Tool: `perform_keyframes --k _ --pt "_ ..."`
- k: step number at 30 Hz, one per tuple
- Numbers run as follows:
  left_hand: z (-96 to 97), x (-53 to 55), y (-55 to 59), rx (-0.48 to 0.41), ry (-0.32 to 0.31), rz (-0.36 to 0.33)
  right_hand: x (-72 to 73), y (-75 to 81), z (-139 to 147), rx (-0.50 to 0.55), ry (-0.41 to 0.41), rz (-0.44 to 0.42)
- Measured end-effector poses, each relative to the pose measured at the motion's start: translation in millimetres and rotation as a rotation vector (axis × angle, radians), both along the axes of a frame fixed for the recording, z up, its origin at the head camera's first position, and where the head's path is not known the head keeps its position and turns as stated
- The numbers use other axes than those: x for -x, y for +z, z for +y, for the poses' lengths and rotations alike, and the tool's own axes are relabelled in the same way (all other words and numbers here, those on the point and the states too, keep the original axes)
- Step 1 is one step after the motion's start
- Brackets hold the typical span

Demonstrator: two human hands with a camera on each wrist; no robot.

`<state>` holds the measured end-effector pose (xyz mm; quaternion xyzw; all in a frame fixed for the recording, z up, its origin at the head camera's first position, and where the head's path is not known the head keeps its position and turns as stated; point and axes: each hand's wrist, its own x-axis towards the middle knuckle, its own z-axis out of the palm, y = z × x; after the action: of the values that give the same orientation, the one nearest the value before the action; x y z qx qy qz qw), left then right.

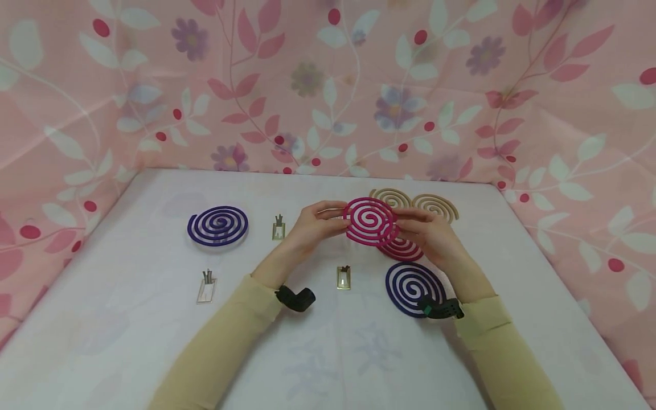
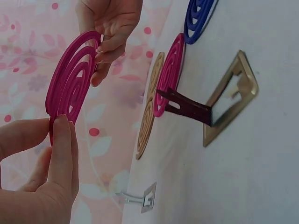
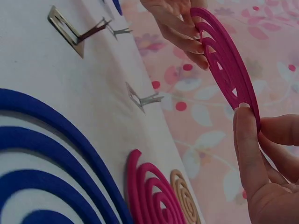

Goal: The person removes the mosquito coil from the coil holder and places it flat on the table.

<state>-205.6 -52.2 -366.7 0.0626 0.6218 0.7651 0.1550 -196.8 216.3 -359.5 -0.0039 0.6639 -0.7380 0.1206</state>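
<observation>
A pink mosquito coil (image 1: 370, 221) is held up above the table between both hands. My left hand (image 1: 314, 226) pinches its left edge between thumb and fingers. On the opposite edge, the fingers and thumb of my right hand (image 1: 427, 232) pinch the rim. In the left wrist view the raised coil (image 2: 72, 84) stands tilted, nearly edge-on. Below it on the table lies another pink coil (image 1: 402, 249), partly hidden behind the held one. A small metal coil stand (image 1: 343, 278) with upright prongs sits below and between the hands.
Two tan coils (image 1: 434, 208) lie at the back right. A dark blue coil (image 1: 412, 287) lies under the right wrist, partly covered by its camera. Another blue coil (image 1: 217, 226) is at the left. Two more metal stands, one nearer (image 1: 206, 289), one farther (image 1: 278, 230), are left of the arms.
</observation>
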Motion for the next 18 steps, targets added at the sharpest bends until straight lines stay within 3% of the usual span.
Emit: perform_keyframes --k 8,13,18 --pt "40.2 6.4 6.4 -0.101 0.030 -0.030 1.9 12.8 34 0.057 -0.012 0.094" --pt "63.4 7.1 12.3 -0.194 0.063 -0.042 4.1 17.6 54 0.062 -0.009 0.100" --pt "84.1 6.7 15.8 -0.229 0.079 -0.049 6.0 20.9 72 0.063 -0.012 0.100"
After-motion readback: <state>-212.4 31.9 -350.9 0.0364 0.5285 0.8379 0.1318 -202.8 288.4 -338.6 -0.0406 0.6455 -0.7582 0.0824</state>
